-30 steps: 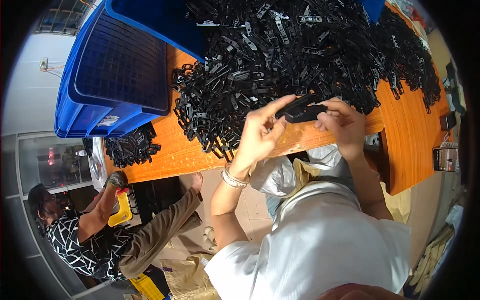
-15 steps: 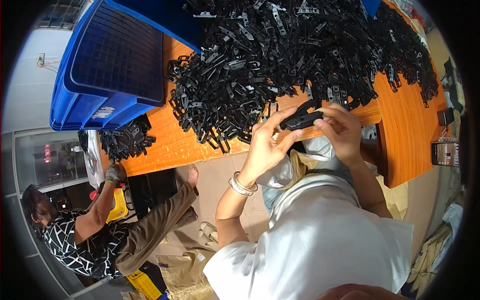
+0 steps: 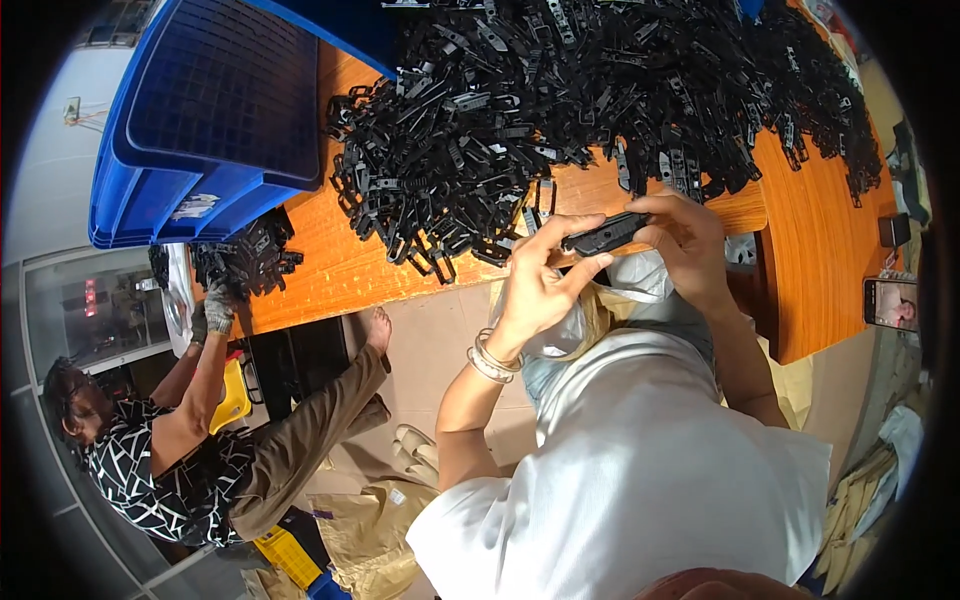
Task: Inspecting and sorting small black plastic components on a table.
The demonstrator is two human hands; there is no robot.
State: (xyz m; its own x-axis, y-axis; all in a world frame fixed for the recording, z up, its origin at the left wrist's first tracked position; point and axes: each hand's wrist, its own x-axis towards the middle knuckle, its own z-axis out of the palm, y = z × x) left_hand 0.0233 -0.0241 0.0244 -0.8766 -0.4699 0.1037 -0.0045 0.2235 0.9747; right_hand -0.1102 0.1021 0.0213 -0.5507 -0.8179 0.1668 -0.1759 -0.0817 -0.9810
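Observation:
Both my hands pinch one long black plastic part (image 3: 606,236) just over the front edge of the orange wooden table (image 3: 340,285). At its left end, my left hand (image 3: 540,275) closes thumb and fingers on it. My right hand (image 3: 685,245) grips the other end, fingers curled over the top and thumb below. The part appears as one compact, slim body, its exact kind unclear. Beyond my hands spreads a big pile of similar black plastic pieces (image 3: 470,150), some of them frame-shaped.
Blue plastic crates (image 3: 190,200) stand on the table's left. A co-worker's gloved hand (image 3: 218,308) is at a smaller black heap (image 3: 245,262). Plastic bags (image 3: 640,277) lie by my lap. A phone (image 3: 890,302) is at the right edge; paper sacks (image 3: 370,540) are on the floor.
The black part showed two pieces spread at an angle; now they lie together as one slim body. My right hand has moved in slightly over it. The co-worker's gloved hand has risen to the small heap.

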